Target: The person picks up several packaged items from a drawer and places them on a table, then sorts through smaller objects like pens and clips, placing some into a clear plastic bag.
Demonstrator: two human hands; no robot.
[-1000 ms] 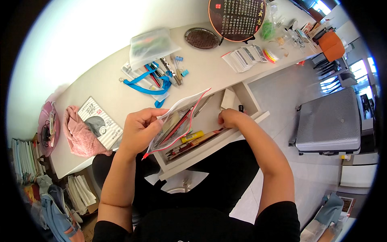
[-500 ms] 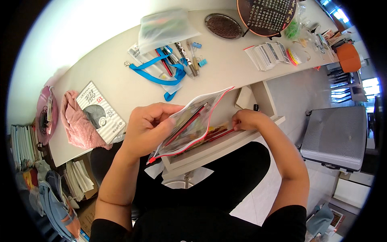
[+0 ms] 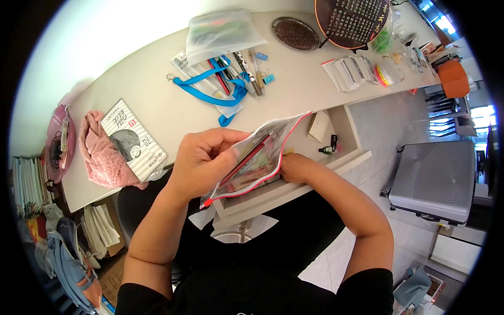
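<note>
My left hand (image 3: 202,163) is closed on the edge of a clear zip pouch (image 3: 276,152) with a red zip, tilted over the open drawer (image 3: 252,211). Through its film show a few slim pencils (image 3: 248,160), dark and red. Past the pouch's right edge, my right hand (image 3: 297,169) reaches down low over the drawer. Its fingers are hidden behind the pouch, so what they touch does not show. Farther right in the drawer lie a small black item (image 3: 333,140), a small green one (image 3: 326,150) and a pale flat block (image 3: 317,127).
On the desk are a blue lanyard (image 3: 202,94) over several pens, a frosted bag (image 3: 223,37), a stack of cards (image 3: 349,73), an oval dark dish (image 3: 295,33) and a round plaque on a stand (image 3: 349,23). A pink cloth (image 3: 107,157) lies left; a grey suitcase (image 3: 433,181) stands right.
My right hand has moved left from the drawer's middle to the pouch's edge, and its fingers have gone out of sight. The green item in the drawer now shows.
</note>
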